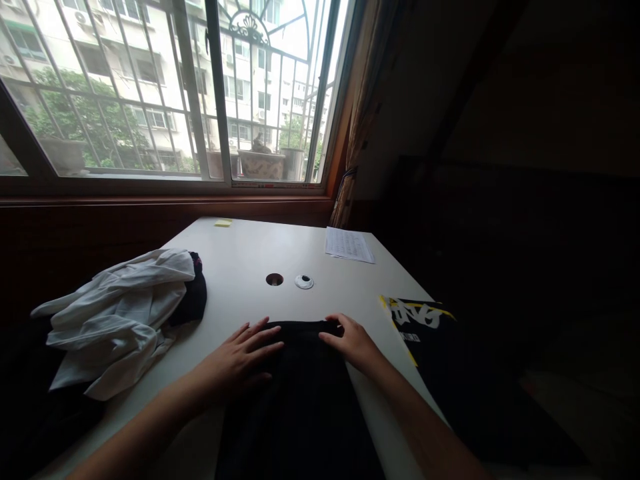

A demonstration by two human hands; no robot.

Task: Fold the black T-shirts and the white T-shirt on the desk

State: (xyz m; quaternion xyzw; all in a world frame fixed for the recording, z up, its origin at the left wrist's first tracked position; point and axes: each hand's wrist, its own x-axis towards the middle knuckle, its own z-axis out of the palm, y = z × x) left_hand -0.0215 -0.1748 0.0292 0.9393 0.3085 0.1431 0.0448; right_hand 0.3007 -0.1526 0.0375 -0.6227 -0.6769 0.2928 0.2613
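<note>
A black garment (300, 400) lies lengthwise on the white table, its straight top edge away from me and its lower part running out of the bottom of the view. My left hand (247, 353) rests flat on its upper left side, fingers spread. At the top right corner, my right hand (350, 339) has its thumb on the cloth and its fingers curled round the edge, gripping it. The fabric is too dark to show the kind of garment.
A heap of white and dark clothes (125, 313) lies on the left of the white table (250, 257). On the right hangs a dark cloth with yellow trim (415, 317). Papers (349, 245), yellow sticky notes (223, 223), a round hole (275, 280) and its cover (304, 282) are farther back.
</note>
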